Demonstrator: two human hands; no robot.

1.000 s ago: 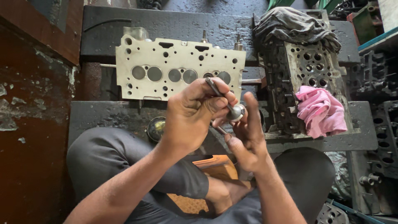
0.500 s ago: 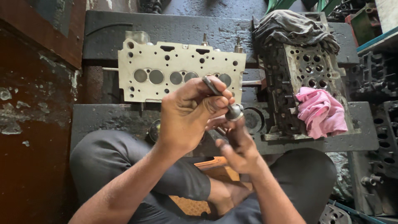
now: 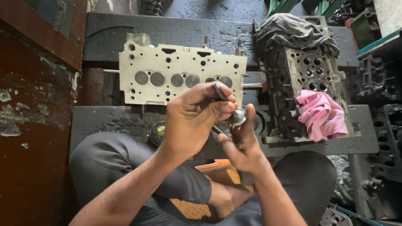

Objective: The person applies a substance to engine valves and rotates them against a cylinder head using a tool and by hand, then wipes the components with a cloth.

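My left hand (image 3: 190,119) is closed around the stem of a metal engine valve (image 3: 237,116), whose round shiny head points right. My right hand (image 3: 241,140) is just below and right of it, fingers partly spread, with the thumb and fingertip touching the valve head. Both hands hover over my lap, in front of a pale aluminium cylinder head (image 3: 176,73) lying flat on dark slabs, its round valve faces up.
A second, dirty cylinder head (image 3: 299,79) stands to the right with a pink rag (image 3: 320,115) and a grey cloth (image 3: 293,31) on it. A small round tin (image 3: 157,133) sits by my left knee. More engine parts crowd the right edge; a rusty brown wall is left.
My right hand has slid lower and opened a little, its finger now on the valve head. The left hand keeps the valve almost where it was.
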